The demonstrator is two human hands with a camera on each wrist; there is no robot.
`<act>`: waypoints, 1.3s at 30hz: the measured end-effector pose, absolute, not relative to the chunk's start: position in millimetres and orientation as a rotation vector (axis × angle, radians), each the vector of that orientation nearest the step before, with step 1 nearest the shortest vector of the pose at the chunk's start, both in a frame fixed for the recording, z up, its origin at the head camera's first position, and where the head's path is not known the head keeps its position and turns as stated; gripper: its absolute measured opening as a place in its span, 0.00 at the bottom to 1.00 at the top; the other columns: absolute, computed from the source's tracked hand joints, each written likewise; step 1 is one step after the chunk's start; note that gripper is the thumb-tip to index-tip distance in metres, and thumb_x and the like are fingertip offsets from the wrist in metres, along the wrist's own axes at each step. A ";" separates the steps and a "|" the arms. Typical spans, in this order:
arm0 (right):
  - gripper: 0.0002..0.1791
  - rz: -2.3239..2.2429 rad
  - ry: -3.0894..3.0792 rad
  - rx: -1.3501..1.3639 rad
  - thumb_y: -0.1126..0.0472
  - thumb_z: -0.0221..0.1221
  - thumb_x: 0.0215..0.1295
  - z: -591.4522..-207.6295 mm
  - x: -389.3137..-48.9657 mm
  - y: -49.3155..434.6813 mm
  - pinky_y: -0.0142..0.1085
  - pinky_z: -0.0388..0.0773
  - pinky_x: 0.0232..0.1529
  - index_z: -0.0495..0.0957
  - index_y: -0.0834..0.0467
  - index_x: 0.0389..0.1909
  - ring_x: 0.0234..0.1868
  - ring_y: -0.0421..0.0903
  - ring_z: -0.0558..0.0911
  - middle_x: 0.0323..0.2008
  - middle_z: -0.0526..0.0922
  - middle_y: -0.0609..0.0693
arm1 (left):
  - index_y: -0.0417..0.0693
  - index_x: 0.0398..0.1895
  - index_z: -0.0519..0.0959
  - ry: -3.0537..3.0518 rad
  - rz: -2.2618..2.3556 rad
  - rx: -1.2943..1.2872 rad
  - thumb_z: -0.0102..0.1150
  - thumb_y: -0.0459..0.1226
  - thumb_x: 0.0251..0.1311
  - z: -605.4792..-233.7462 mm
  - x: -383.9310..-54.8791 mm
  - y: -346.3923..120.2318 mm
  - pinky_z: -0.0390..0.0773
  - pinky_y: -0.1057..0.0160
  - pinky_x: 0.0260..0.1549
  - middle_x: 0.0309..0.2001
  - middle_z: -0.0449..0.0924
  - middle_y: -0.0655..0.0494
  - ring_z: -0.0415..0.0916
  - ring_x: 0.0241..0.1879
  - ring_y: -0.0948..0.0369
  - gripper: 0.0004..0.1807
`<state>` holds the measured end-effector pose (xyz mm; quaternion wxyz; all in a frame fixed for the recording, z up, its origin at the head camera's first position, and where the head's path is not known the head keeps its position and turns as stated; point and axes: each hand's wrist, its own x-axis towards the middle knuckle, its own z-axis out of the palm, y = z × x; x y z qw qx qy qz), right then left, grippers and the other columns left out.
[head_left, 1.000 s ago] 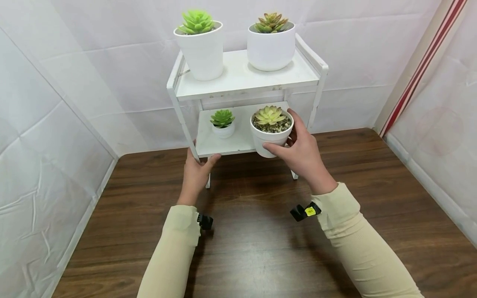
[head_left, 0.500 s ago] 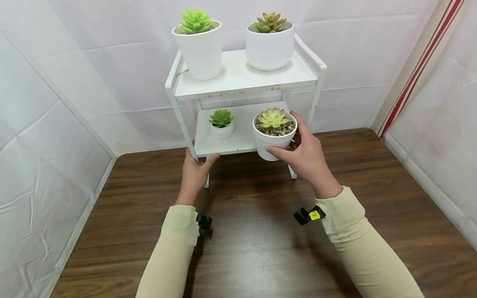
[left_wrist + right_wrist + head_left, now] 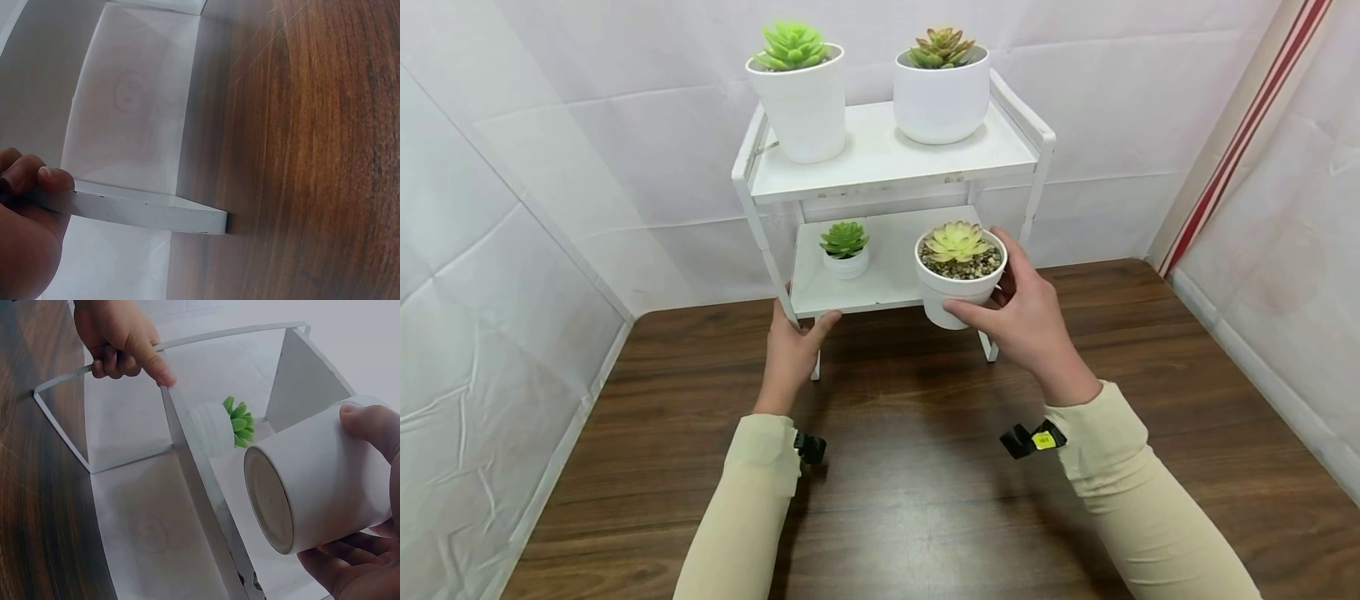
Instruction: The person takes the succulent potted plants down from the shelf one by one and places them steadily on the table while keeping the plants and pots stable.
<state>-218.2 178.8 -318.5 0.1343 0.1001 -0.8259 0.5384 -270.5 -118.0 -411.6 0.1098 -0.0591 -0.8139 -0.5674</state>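
My right hand (image 3: 1030, 321) grips a white potted succulent (image 3: 958, 292) with pale yellow-green leaves and gravel, thumb in front and fingers behind. The pot's bare underside (image 3: 269, 500) shows in the right wrist view, off the lower shelf's front edge. At the lower left corner of the white two-tier shelf (image 3: 891, 179), my left hand (image 3: 793, 350) holds the front leg, fingers curled round it and thumb along the shelf's edge. A small green succulent in a white pot (image 3: 846, 258) stands on the lower tier's left side.
On the top tier stand a bright green succulent in a tall white pot (image 3: 805, 108) and a reddish-green one in a rounded white pot (image 3: 942, 100). The shelf stands on a brown wooden table (image 3: 880, 467). White sheeting (image 3: 647, 150) hangs behind and at both sides.
My right hand has drawn the potted succulent slightly right and toward me, away from the lower shelf. The left hand stays on the shelf's leg.
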 end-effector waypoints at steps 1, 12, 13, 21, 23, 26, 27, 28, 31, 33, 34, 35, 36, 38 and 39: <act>0.56 1.558 -2.397 0.293 0.51 0.75 0.49 -318.9 -217.6 179.5 0.43 0.74 0.60 0.51 0.46 0.75 0.64 0.47 0.73 0.67 0.68 0.51 | 0.60 0.75 0.51 -2.393 -1.667 -0.173 0.62 0.61 0.54 -411.7 -270.5 -117.9 0.72 0.54 0.45 0.64 0.66 0.50 0.70 0.44 0.54 0.49; 0.55 1.524 -2.386 0.318 0.52 0.75 0.48 -321.9 -213.4 185.6 0.40 0.74 0.59 0.52 0.45 0.75 0.64 0.44 0.73 0.67 0.69 0.49 | 0.60 0.75 0.50 -2.400 -1.668 -0.166 0.62 0.61 0.54 -410.8 -269.2 -118.3 0.72 0.54 0.47 0.64 0.67 0.50 0.70 0.45 0.55 0.49; 0.55 1.520 -2.389 0.318 0.52 0.75 0.48 -322.2 -212.6 186.0 0.40 0.74 0.59 0.52 0.45 0.75 0.64 0.44 0.74 0.67 0.69 0.49 | 0.60 0.75 0.50 -2.401 -1.665 -0.167 0.62 0.61 0.54 -410.7 -269.0 -118.5 0.72 0.54 0.46 0.64 0.67 0.50 0.70 0.44 0.55 0.49; 0.55 1.500 -2.392 0.300 0.52 0.75 0.48 -322.1 -206.8 189.7 0.35 0.75 0.57 0.53 0.43 0.74 0.62 0.43 0.75 0.65 0.71 0.47 | 0.61 0.74 0.52 -2.382 -1.669 -0.190 0.63 0.60 0.55 -410.9 -269.1 -117.9 0.70 0.56 0.39 0.58 0.70 0.49 0.66 0.34 0.54 0.47; 0.55 1.496 -2.387 0.302 0.52 0.75 0.48 -321.3 -205.8 190.9 0.32 0.75 0.56 0.54 0.43 0.74 0.61 0.44 0.76 0.65 0.71 0.48 | 0.61 0.74 0.52 -2.382 -1.670 -0.186 0.62 0.60 0.54 -411.2 -269.6 -117.8 0.70 0.56 0.40 0.59 0.70 0.50 0.67 0.37 0.54 0.48; 0.54 1.485 -2.387 0.307 0.53 0.75 0.48 -320.9 -204.2 192.7 0.30 0.75 0.55 0.54 0.42 0.74 0.60 0.44 0.76 0.65 0.71 0.48 | 0.60 0.74 0.52 -2.388 -1.668 -0.177 0.63 0.61 0.54 -411.7 -269.8 -117.7 0.71 0.55 0.43 0.61 0.69 0.50 0.69 0.41 0.54 0.48; 0.54 1.478 -2.390 0.306 0.52 0.75 0.48 -320.9 -203.7 193.3 0.29 0.75 0.55 0.53 0.42 0.74 0.60 0.44 0.77 0.65 0.72 0.48 | 0.60 0.74 0.52 -2.390 -1.669 -0.175 0.63 0.61 0.53 -411.8 -269.8 -117.6 0.71 0.55 0.43 0.62 0.69 0.50 0.69 0.41 0.54 0.49; 0.54 1.472 -2.394 0.304 0.52 0.75 0.48 -320.9 -203.3 193.8 0.29 0.75 0.54 0.53 0.42 0.74 0.60 0.44 0.77 0.65 0.72 0.48 | 0.60 0.75 0.52 -2.392 -1.669 -0.173 0.63 0.61 0.53 -411.8 -269.6 -117.6 0.71 0.55 0.43 0.62 0.69 0.49 0.69 0.41 0.54 0.49; 0.55 1.465 -2.402 0.304 0.52 0.75 0.48 -321.1 -201.8 195.5 0.28 0.75 0.54 0.53 0.42 0.74 0.60 0.44 0.77 0.65 0.72 0.47 | 0.60 0.75 0.52 -2.395 -1.666 -0.169 0.63 0.61 0.53 -412.0 -269.6 -117.7 0.71 0.55 0.43 0.62 0.69 0.50 0.69 0.42 0.55 0.49; 0.54 1.469 -2.398 0.309 0.53 0.75 0.48 -320.6 -201.0 196.4 0.27 0.75 0.54 0.53 0.41 0.74 0.60 0.44 0.77 0.65 0.72 0.47 | 0.60 0.75 0.52 -2.394 -1.666 -0.174 0.63 0.61 0.53 -412.1 -269.9 -117.7 0.71 0.55 0.41 0.60 0.70 0.50 0.69 0.38 0.54 0.49; 0.54 1.474 -2.391 0.315 0.53 0.75 0.48 -320.1 -200.7 196.8 0.27 0.75 0.54 0.54 0.42 0.74 0.60 0.44 0.77 0.65 0.71 0.47 | 0.60 0.75 0.51 -2.393 -1.667 -0.176 0.62 0.61 0.53 -412.2 -270.1 -117.7 0.71 0.55 0.40 0.59 0.71 0.49 0.68 0.36 0.53 0.49; 0.54 1.480 -2.384 0.321 0.54 0.75 0.48 -319.7 -200.4 197.2 0.27 0.75 0.53 0.54 0.42 0.74 0.60 0.44 0.77 0.65 0.71 0.47 | 0.60 0.75 0.51 -2.391 -1.667 -0.177 0.62 0.61 0.53 -412.3 -270.4 -117.7 0.71 0.55 0.40 0.58 0.71 0.49 0.67 0.35 0.53 0.49; 0.54 1.484 -2.378 0.325 0.55 0.75 0.48 -319.3 -200.0 197.7 0.26 0.75 0.53 0.54 0.42 0.74 0.59 0.45 0.77 0.65 0.71 0.47 | 0.60 0.75 0.51 -2.390 -1.668 -0.176 0.62 0.61 0.53 -412.3 -270.5 -117.7 0.70 0.55 0.40 0.59 0.71 0.50 0.68 0.35 0.53 0.49; 0.54 1.488 -2.371 0.329 0.56 0.76 0.47 -318.9 -199.1 198.8 0.25 0.75 0.53 0.54 0.42 0.74 0.59 0.45 0.77 0.65 0.71 0.47 | 0.61 0.75 0.51 -2.393 -1.668 -0.169 0.62 0.61 0.54 -412.5 -270.5 -117.6 0.70 0.56 0.40 0.59 0.70 0.50 0.68 0.36 0.54 0.49; 0.54 1.488 -2.370 0.328 0.56 0.76 0.47 -318.8 -198.5 199.4 0.25 0.75 0.52 0.55 0.42 0.74 0.59 0.45 0.77 0.64 0.71 0.47 | 0.61 0.75 0.51 -2.398 -1.665 -0.161 0.62 0.61 0.54 -412.8 -270.4 -117.6 0.71 0.56 0.41 0.60 0.70 0.50 0.68 0.37 0.54 0.49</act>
